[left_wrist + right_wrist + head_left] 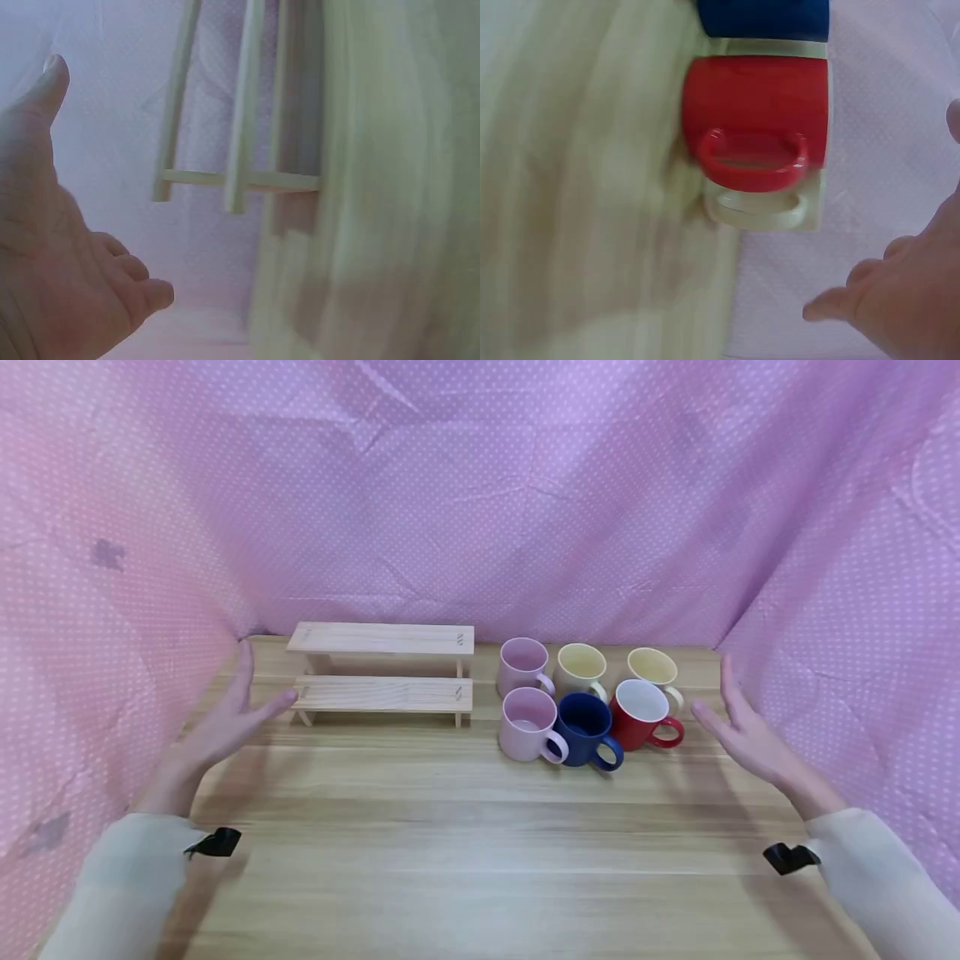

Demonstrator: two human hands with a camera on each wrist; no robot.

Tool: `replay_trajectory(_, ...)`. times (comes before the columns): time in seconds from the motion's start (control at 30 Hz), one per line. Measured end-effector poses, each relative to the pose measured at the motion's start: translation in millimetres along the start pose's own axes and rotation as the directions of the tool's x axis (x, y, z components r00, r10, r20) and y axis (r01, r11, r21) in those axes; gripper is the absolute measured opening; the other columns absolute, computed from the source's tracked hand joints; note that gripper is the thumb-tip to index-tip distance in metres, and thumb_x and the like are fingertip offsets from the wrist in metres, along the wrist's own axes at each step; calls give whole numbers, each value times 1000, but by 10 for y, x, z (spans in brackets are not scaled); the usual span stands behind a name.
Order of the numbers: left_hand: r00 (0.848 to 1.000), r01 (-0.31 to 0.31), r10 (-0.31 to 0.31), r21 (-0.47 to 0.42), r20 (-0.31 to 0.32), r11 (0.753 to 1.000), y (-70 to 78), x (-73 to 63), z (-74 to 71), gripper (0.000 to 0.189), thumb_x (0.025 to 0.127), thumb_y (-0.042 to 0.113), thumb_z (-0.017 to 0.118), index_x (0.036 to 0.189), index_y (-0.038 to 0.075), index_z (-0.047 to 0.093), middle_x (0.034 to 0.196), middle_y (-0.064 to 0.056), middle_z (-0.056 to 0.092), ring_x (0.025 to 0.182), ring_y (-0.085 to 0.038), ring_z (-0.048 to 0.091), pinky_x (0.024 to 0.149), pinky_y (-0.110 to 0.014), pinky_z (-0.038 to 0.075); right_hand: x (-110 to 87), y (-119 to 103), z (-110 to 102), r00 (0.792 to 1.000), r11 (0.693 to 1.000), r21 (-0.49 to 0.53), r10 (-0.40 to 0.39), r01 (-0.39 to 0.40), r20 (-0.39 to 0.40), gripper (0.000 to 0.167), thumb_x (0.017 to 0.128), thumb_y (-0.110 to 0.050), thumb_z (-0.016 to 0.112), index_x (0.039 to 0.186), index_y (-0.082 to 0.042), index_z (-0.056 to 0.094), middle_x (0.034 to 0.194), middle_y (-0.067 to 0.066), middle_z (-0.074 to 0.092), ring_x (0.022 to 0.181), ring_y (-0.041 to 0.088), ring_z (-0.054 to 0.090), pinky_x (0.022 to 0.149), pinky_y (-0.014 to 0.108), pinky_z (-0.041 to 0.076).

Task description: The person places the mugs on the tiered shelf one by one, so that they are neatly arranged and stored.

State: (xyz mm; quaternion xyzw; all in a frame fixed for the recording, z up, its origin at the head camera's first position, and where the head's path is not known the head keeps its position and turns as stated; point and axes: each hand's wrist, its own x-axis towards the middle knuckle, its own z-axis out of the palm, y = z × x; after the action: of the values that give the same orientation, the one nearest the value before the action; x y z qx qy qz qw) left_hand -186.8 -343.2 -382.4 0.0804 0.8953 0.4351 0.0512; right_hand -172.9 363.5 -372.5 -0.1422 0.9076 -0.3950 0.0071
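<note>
My left hand (pixel 221 727) is held up left of a two-step wooden rack (pixel 382 693), fingers extended and thumb spread toward it, holding nothing. To the right of the mugs my right hand (pixel 753 743) is raised the same way, with nothing in it. Nearest to it stands a red mug (pixel 757 97) with a white inside. A dark blue mug (pixel 584 727) and a pink mug (pixel 525 727) continue that front row. Behind them are another pink mug (pixel 521 668), a cream mug (pixel 580 668) and a second cream mug (pixel 651 667), partly hidden by the red one.
The wooden table (pixel 450 860) carries the rack at back left and the mugs at back right, handles turned right and toward me. Pink dotted cloth (pixel 480 510) hangs at the back and on both sides. Black straps (pixel 213 842) show at both sleeve cuffs.
</note>
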Motion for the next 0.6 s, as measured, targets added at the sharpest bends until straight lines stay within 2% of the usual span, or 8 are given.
replay_trajectory(0.1,998,56,-56,-87,4,995,-122,41,83,104,104,39,58,145,42,-37,156,4,-38,146,-34,-24,115,-70,-4,-53,84,75,999,994,104,11,-15,38,84,111,-22,42,153,-28,-30,160,6,-32,147,41,-17,122,34,2)
replay_trajectory(0.17,996,90,-90,-127,9,988,-200,59,139,106,102,41,61,148,37,-35,159,-6,-32,148,-41,-17,116,-69,1,-84,126,131,997,985,168,25,-36,69,84,111,-22,42,152,-32,-31,159,7,-31,147,40,-17,115,13,6)
replay_trajectory(0.23,992,124,-123,-173,16,977,-277,69,180,106,102,43,62,153,31,-31,163,-15,-22,149,-46,-7,118,-65,7,-121,157,183,992,974,213,60,-83,112,83,111,-25,41,151,-35,-31,161,10,-29,148,41,-15,103,0,14)
replay_trajectory(0.37,988,156,-157,-192,7,969,-391,76,229,100,101,46,61,161,17,-14,165,-28,5,148,-50,17,116,-64,21,-173,202,286,980,939,308,101,-150,169,83,111,-26,42,153,-34,-30,162,19,-23,148,48,-9,101,7,33)
replay_trajectory(0.5,989,146,-150,-154,-12,977,-430,93,254,94,101,47,60,163,13,-1,161,-32,19,143,-52,28,114,-64,27,-188,239,381,977,910,383,92,-161,193,83,111,-22,43,156,-23,-27,162,25,-18,147,49,-3,97,19,49)
replay_trajectory(0.57,989,138,-143,-143,-24,980,-441,97,279,91,101,46,61,164,13,3,158,-35,23,141,-52,31,113,-63,29,-194,256,412,977,907,388,95,-164,191,82,111,-21,44,158,-18,-23,163,27,-14,148,44,15,95,23,52)
replay_trajectory(0.6,990,133,-139,-139,-32,981,-446,101,289,89,102,45,61,164,13,5,157,-35,24,140,-52,33,113,-62,32,-195,263,425,977,905,391,98,-166,189,81,111,-21,44,159,-16,-21,163,28,-11,148,37,24,94,25,54)
